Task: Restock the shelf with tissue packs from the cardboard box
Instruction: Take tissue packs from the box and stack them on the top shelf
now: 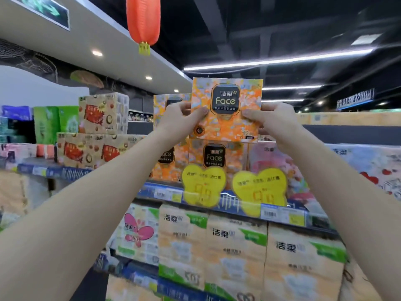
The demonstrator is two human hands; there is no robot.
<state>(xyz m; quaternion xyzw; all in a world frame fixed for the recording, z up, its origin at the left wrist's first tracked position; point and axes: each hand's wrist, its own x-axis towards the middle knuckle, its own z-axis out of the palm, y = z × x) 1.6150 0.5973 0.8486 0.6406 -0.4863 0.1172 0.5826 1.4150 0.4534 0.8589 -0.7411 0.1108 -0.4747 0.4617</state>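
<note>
An orange patterned tissue pack (225, 109) with a black "Face" label is held up at the top shelf level. My left hand (180, 120) grips its left edge and my right hand (271, 121) grips its right edge. The pack sits on top of, or just above, another orange pack (214, 157) of the same kind standing on the shelf (165, 193). More orange packs (169, 101) are stacked just to the left behind my left hand. The cardboard box is out of view.
Two yellow butterfly-shaped price tags (259, 187) hang from the shelf edge. Beige and green tissue packs (236, 246) fill the shelf below. Beige and red packs (95, 135) stand to the left, pink floral packs (358, 164) to the right. A red lantern (143, 20) hangs overhead.
</note>
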